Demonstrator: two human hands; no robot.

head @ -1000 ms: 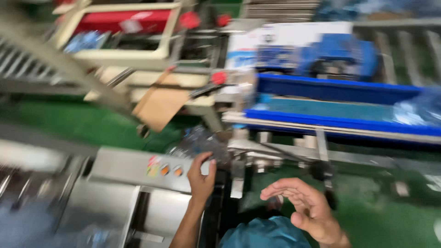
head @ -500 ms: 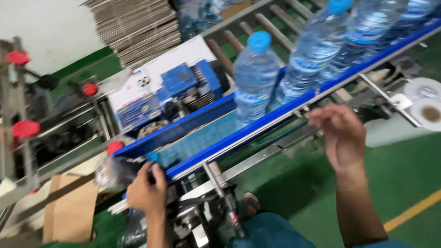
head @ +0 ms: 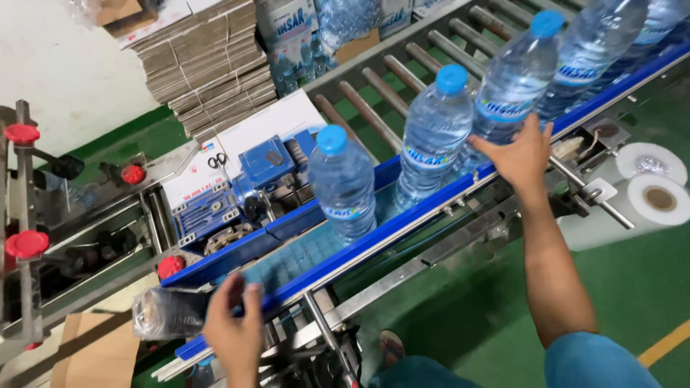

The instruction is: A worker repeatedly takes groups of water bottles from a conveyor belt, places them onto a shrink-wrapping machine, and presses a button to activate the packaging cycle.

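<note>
Clear water bottles with blue caps stand in a row on a blue-railed conveyor [head: 402, 224]. My right hand [head: 519, 154] rests against the lower body of the third bottle [head: 512, 86], fingers wrapped on its side. Two more bottles stand to its left, the middle bottle [head: 434, 134] and the nearest bottle [head: 344, 182]. My left hand [head: 233, 332] touches the near end of the conveyor rail, beside a plastic-wrapped dark part [head: 167, 313]. It holds nothing that I can see.
A metal roller track [head: 402, 79] runs behind the conveyor. Flattened cardboard stacks [head: 208, 65] and packed bottle cases [head: 309, 36] sit at the back. Two white tape rolls [head: 655, 188] lie at right. Red knobs [head: 26, 243] stick out of a machine at left. The floor is green.
The view has swung from the control panel to the conveyor. My right hand has moved up and onto a bottle; my left hand stays at the conveyor's near end.
</note>
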